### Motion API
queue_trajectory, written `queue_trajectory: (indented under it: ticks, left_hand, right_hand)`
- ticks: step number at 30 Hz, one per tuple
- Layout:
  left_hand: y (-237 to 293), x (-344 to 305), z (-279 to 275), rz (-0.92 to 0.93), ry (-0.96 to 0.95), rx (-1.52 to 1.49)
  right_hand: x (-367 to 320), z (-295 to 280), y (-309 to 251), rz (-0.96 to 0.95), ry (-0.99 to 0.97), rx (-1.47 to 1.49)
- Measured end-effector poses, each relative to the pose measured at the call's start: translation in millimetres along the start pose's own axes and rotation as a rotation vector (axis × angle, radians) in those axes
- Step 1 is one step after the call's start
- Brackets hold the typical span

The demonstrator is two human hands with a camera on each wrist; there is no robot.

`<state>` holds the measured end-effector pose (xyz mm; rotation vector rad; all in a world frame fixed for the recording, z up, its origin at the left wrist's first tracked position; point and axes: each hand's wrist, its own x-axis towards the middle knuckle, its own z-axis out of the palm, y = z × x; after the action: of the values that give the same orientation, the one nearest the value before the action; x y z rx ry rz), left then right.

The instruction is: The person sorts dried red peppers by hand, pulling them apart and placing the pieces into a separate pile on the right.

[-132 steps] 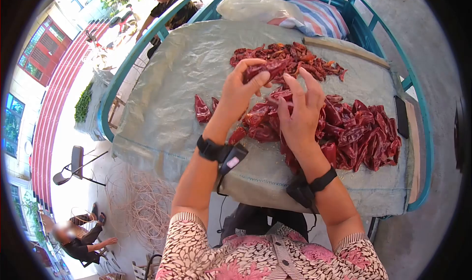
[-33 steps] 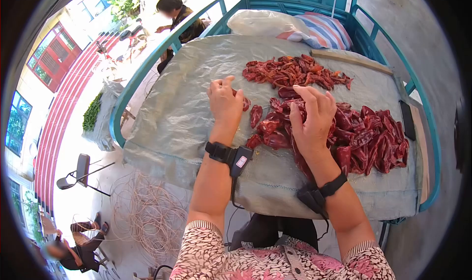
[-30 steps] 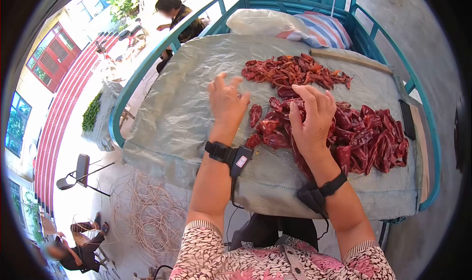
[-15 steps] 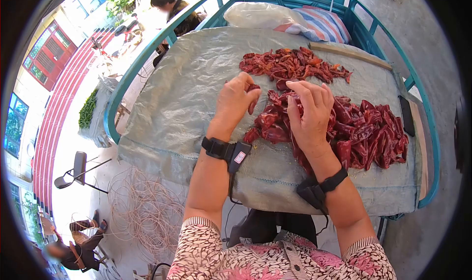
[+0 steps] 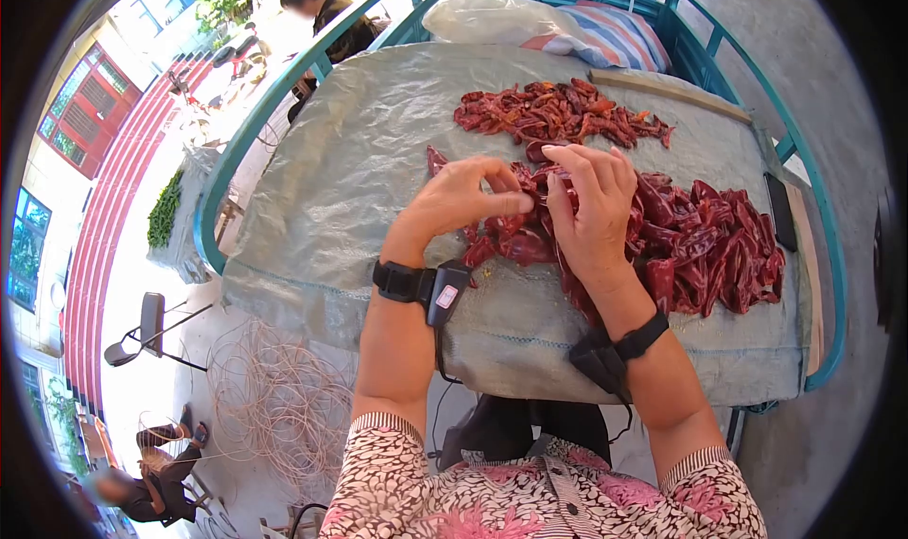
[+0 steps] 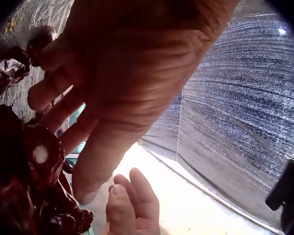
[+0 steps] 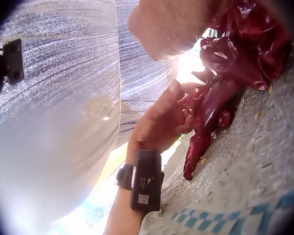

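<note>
In the head view my left hand (image 5: 463,199) reaches over the near pile of large dried red peppers (image 5: 709,246), its thumb pointing right toward my other hand. The left wrist view shows its fingers loosely bent beside the peppers, thumb apart, with nothing visible between them. My right hand (image 5: 596,213) hovers over the pile's left part, fingers slightly bent and thumb apart; several peppers lie behind and under it. Its fingertips (image 6: 144,188) show near the left thumb in the left wrist view. A single pepper (image 5: 435,159) lies left of my left hand, partly hidden.
Smaller dried red peppers (image 5: 558,112) form a second pile farther back. A wooden strip (image 5: 672,96) and a black phone (image 5: 780,212) lie along the right of the grey sheet (image 5: 350,161). Teal rails (image 5: 260,132) enclose the cart bed; bags (image 5: 501,19) lie behind. Two other people are at left.
My left hand, which pinched a pepper half a second ago, has moved right toward my right hand; that pepper no longer shows in its fingers. My right hand stays nearly in place.
</note>
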<state>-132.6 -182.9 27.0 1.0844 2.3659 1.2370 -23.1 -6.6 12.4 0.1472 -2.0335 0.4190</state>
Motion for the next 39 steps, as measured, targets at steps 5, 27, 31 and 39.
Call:
queue_trajectory:
  ticks: [5,27,31,39]
  left_hand:
    - [-3,-5,-3,0.011,-0.162,-0.074]
    - [-24,10,1,-0.064,0.688,0.254]
    - [-19,9,2,-0.032,0.636,0.250]
    - [-2,4,5,0.121,0.184,-0.082]
  right_hand:
    - [0,0,0,0.001,-0.006,0.009]
    - [-8,-4,-6,-0.241,-0.579,0.102]
    - [-7,-6,-6,-0.219,-0.593,0.062]
    - [-7,8,2,0.061,-0.176,0.177]
